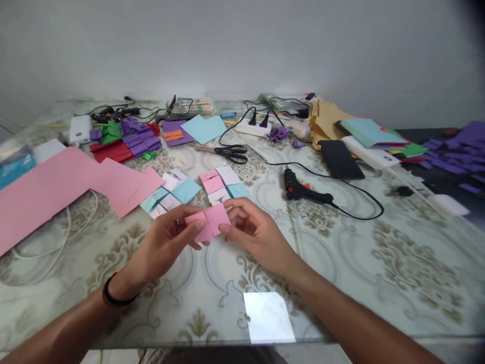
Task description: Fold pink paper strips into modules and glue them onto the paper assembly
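A small folded pink paper piece (217, 218) is held between both hands above the table's near middle. My left hand (172, 235) pinches its left side, thumb on top, with a dark band round the wrist. On the right side my right hand (255, 230) grips the same piece between thumb and fingers. Just beyond the hands lie two groups of folded squares: one of white and light blue (185, 190), the other of pink, white and light blue (228, 176). The fingertips under the pink piece are partly hidden.
Large pink sheets (49, 192) cover the left side. Scissors (232, 153), a power strip (253, 127) and folded purple pieces (142, 141) lie farther back. A black glue gun (306, 189) with its cable, a black phone (341, 159) and stacked coloured paper (373, 132) are at right.
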